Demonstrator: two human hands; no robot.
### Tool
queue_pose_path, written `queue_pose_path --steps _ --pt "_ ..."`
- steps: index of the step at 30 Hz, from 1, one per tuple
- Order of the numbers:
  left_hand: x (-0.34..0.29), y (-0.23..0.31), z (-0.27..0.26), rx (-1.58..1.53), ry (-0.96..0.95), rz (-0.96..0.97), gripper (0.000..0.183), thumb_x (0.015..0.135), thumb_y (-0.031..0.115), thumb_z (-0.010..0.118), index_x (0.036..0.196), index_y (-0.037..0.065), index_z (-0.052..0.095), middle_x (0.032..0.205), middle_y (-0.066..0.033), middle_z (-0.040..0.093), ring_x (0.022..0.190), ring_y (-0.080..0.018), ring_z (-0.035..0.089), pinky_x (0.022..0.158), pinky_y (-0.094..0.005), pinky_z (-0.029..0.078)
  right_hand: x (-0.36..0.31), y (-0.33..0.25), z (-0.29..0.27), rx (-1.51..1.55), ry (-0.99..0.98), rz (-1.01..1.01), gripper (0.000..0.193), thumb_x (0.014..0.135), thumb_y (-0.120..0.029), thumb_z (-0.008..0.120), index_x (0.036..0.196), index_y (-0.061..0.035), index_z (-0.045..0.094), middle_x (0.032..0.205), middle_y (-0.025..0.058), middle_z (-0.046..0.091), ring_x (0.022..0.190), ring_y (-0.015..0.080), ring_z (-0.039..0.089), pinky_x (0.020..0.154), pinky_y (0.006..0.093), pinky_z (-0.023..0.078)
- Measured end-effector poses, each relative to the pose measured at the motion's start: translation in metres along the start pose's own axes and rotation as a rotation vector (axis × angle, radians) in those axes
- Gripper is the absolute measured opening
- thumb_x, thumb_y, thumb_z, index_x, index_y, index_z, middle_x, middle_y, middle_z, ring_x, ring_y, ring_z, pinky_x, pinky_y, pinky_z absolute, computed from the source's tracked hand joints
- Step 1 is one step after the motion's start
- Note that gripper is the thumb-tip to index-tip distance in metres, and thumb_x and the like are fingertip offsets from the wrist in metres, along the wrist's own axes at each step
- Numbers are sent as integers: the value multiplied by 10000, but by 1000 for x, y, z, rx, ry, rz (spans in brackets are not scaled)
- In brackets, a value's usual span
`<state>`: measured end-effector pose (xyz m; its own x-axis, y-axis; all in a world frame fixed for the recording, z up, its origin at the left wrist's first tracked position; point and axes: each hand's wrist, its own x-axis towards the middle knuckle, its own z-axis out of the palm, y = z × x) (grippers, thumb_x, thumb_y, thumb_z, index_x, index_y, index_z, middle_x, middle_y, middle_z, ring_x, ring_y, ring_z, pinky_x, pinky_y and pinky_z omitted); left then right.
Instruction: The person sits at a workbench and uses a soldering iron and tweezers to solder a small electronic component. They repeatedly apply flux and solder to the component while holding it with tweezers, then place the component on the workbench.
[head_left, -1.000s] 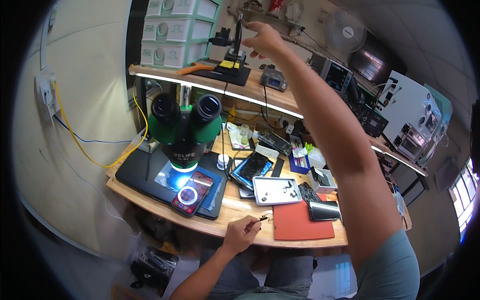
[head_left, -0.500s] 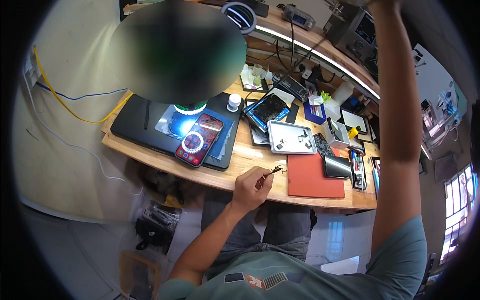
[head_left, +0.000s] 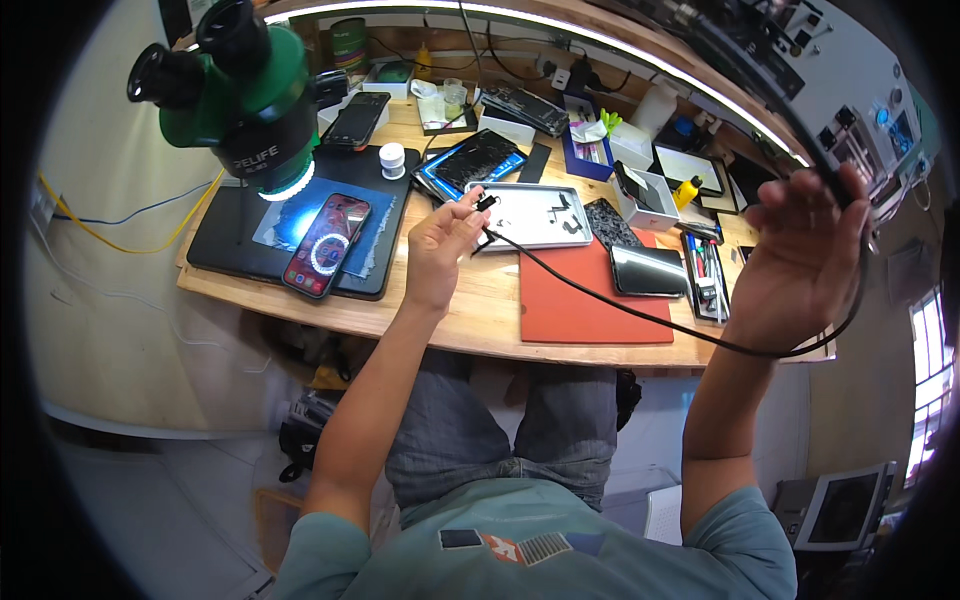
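Note:
My left hand [head_left: 440, 250] is raised over the bench in front of the white tray [head_left: 540, 240], its thumb and fingers pinching a small black part [head_left: 487, 203] with a thin curled end. My right hand [head_left: 795, 260] is up at the right, fingers curled about a thick black cable [head_left: 838, 185], partly blurred. From there a thinner black cable [head_left: 620, 303] loops down and across to beside my left hand; whether it joins the pinched part, I cannot tell. Small dark parts [head_left: 565, 215] lie in the tray. An orange-red pad [head_left: 590, 310] sits below it, bearing a black phone [head_left: 648, 272].
At the left, a green microscope [head_left: 240, 110] lights a blue cloth [head_left: 335, 200] and a lit phone [head_left: 325, 245] on a black mat [head_left: 225, 225]. A white jar [head_left: 392, 160], a tablet with blue edges [head_left: 470, 165] and a pen tray [head_left: 706, 275] stand around.
My view has shifted, bringing the microscope fully in. My right arm has come down from the upper shelf with the black cable. My left hand has risen to the tray, still holding the small part.

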<state>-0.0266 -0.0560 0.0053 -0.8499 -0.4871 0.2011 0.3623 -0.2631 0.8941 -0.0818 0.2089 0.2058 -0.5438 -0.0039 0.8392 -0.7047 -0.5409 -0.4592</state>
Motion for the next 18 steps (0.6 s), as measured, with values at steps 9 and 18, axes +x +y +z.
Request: queue_pose_path --steps 9,18 --pt "7 2 -5 514 278 631 93 1037 43 619 1007 -37 655 1139 -110 667 890 -115 611 816 -249 511 -140 32 -80 -285 -89 390 290 1081 -192 594 1241 47 633 1053 223 740 892 281 764 735 352 629" --pt "-24 47 21 495 161 669 54 993 -39 612 1007 -79 646 1075 -141 662 955 -168 621 884 -263 504 -173 30 -123 -109 -55 508 279 1074 -145 587 1220 88 637 1041 254 743 903 289 767 742 340 638"
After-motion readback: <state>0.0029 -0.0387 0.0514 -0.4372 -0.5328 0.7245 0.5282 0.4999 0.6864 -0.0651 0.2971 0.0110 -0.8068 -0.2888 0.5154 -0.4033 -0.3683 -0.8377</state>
